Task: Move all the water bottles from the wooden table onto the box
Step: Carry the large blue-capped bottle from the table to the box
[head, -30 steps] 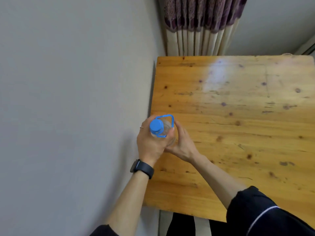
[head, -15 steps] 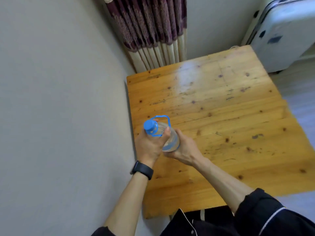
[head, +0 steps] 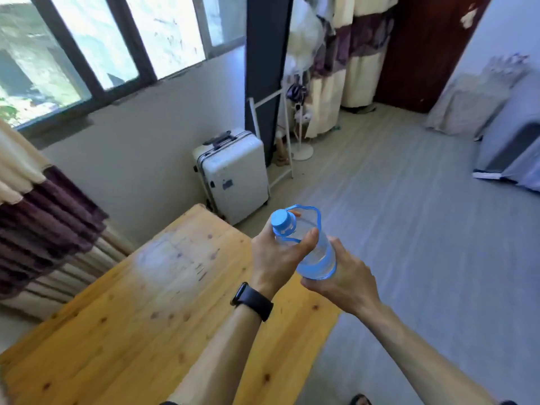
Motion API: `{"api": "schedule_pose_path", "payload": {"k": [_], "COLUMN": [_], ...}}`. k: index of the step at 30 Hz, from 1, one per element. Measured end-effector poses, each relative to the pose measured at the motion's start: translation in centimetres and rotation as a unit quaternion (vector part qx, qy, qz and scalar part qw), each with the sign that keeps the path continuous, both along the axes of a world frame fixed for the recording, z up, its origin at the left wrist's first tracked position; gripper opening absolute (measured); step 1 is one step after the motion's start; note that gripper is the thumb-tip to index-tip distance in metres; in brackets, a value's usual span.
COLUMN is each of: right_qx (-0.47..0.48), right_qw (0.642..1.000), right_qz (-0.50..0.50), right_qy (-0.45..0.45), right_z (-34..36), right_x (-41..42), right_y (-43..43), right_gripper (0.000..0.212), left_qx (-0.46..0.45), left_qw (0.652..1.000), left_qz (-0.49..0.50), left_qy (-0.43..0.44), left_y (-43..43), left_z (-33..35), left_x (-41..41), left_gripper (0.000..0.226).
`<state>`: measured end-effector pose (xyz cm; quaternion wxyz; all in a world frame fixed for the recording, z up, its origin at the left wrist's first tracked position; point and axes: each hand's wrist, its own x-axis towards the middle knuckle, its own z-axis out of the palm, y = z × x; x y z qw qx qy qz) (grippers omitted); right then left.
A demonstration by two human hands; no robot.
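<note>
A clear water bottle [head: 317,252] with a blue cap and blue carry loop is held in the air above the right edge of the wooden table [head: 122,325]. My left hand [head: 274,261] grips its neck and shoulder, thumb across the front. My right hand [head: 344,276] cups the lower body from the right. The bottle tilts, cap toward the upper left. No bottles stand on the visible tabletop. The box is not in view.
A white suitcase [head: 233,173] stands against the wall beyond the table. A white rack [head: 280,141] and curtains are farther back, near a dark door. Grey plank floor stretches to the right, with a covered grey object [head: 514,150] at the far right.
The view has swung from the table to the right and up, into the room. Both hands have carried the bottle up off the table and toward its right edge.
</note>
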<state>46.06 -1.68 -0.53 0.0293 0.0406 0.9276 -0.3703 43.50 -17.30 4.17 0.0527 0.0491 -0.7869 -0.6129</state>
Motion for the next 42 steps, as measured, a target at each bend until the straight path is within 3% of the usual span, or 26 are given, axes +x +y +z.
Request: {"api": "schedule_pose_path", "payload": {"k": [4, 10, 19, 29, 35, 42], "right_qx": [-0.015, -0.018, -0.005, 0.036, 0.014, -0.009], "right_qw": [0.998, 0.990, 0.978, 0.969, 0.960, 0.950], "right_qz": [-0.063, -0.130, -0.186, -0.244, -0.279, -0.312], "right_qy": [0.019, 0.048, 0.093, 0.031, 0.022, 0.001], "right_z": [2.5, 5.0, 7.4, 7.8, 9.0, 8.4], "right_x": [-2.0, -5.9, -13.4, -30.2, -42.7, -54.2], "right_y": [10.7, 24.8, 39.0, 51.7, 59.5, 71.0], "right_gripper": [0.062, 0.062, 0.073, 0.067, 0.074, 0.065], "left_qx": [0.003, -0.027, -0.034, -0.055, -0.079, -0.093], "left_qw": [0.995, 0.984, 0.965, 0.949, 0.931, 0.913], "left_qz": [-0.098, -0.160, -0.230, -0.280, -0.331, -0.378], "left_qy": [0.037, 0.069, 0.123, 0.130, 0.133, 0.122], "left_y": [11.4, 26.5, 41.3, 55.3, 64.7, 77.4], "left_z": [2.9, 5.6, 9.0, 8.5, 9.9, 8.8], "left_x": [-4.3, -10.0, -18.8, -37.7, -51.2, -63.8], "left_gripper": [0.032, 0.031, 0.033, 0.033, 0.031, 0.035]}}
